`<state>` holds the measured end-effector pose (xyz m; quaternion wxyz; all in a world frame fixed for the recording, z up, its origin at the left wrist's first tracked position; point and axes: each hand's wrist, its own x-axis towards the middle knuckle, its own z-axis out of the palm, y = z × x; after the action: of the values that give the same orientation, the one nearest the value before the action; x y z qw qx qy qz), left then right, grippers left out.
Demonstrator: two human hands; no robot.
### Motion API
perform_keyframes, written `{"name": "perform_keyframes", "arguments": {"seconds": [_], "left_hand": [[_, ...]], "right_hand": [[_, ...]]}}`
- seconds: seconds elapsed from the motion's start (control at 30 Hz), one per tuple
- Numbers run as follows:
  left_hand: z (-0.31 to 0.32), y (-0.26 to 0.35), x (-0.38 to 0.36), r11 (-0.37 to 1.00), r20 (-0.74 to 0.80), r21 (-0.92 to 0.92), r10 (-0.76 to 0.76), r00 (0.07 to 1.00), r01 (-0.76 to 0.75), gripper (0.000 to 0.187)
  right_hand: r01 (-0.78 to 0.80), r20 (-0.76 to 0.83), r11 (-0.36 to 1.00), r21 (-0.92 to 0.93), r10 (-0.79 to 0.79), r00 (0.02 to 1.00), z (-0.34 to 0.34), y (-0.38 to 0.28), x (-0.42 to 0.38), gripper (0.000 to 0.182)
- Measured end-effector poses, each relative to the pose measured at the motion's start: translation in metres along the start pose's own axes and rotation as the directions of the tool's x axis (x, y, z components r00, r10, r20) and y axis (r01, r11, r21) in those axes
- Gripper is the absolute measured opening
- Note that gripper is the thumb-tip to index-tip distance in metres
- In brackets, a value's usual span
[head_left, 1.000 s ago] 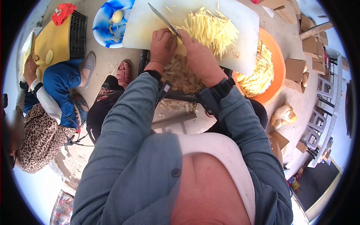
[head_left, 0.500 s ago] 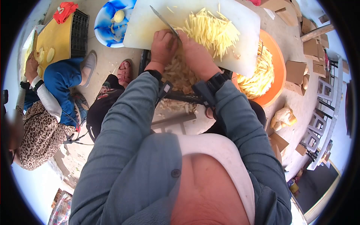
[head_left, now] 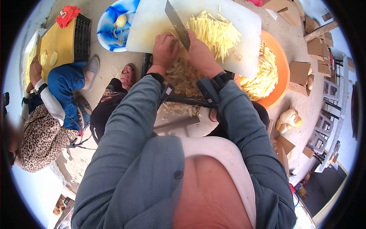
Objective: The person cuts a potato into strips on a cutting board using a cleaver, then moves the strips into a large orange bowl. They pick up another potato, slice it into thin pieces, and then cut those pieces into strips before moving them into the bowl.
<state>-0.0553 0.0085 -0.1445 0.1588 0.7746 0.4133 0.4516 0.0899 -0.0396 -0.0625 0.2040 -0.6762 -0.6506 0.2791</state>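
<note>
My right hand point(head_left: 200, 53) is wrapped round the handle of a wide knife point(head_left: 176, 23), whose blade points up and to the left with its flat side showing. Beside it, my left hand point(head_left: 165, 50) rests with curled fingers at the near edge of a white cutting board point(head_left: 148, 23); a small pale yellow piece shows at its fingertips. A pile of pale potato strips point(head_left: 215, 33) lies on the board to the right of the blade. Below both hands is a dark-edged container of peelings point(head_left: 182, 78).
An orange basin point(head_left: 283, 63) of cut strips stands right of the board. A blue and white bowl point(head_left: 108, 27) holds a peeled potato. At far left a co-worker sits at a yellow board point(head_left: 63, 38). Cardboard boxes point(head_left: 299, 76) stand at right.
My right hand has turned the knife, so more of the blade's flat side shows and its tip has moved right. My left hand stays near the board's edge.
</note>
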Motion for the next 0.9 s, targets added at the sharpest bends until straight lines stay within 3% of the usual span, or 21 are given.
{"name": "perform_keyframes", "arguments": {"seconds": [0.2, 0.63, 0.7, 0.9], "left_hand": [[0.001, 0.002, -0.003, 0.998, -0.010, -0.017, -0.057, 0.998, 0.057, 0.019], [0.002, 0.000, -0.002, 1.000, -0.018, 0.005, -0.030, 0.999, 0.030, 0.019], [0.001, 0.000, -0.001, 1.000, -0.018, 0.015, -0.018, 1.000, 0.018, 0.019], [0.003, -0.002, -0.001, 1.000, -0.015, 0.019, -0.003, 1.000, 0.003, 0.019]], "right_hand": [[0.139, 0.038, 0.972, -0.190, -0.134, 0.990, -0.018, -0.023, -0.017, 0.058], [0.151, 0.056, 0.961, -0.231, -0.141, 0.988, -0.020, -0.031, -0.024, 0.059], [0.149, 0.092, 0.930, -0.335, -0.125, 0.988, -0.017, -0.033, -0.023, 0.053], [0.133, 0.081, 0.944, -0.303, -0.113, 0.990, -0.006, -0.017, -0.009, 0.050]]}}
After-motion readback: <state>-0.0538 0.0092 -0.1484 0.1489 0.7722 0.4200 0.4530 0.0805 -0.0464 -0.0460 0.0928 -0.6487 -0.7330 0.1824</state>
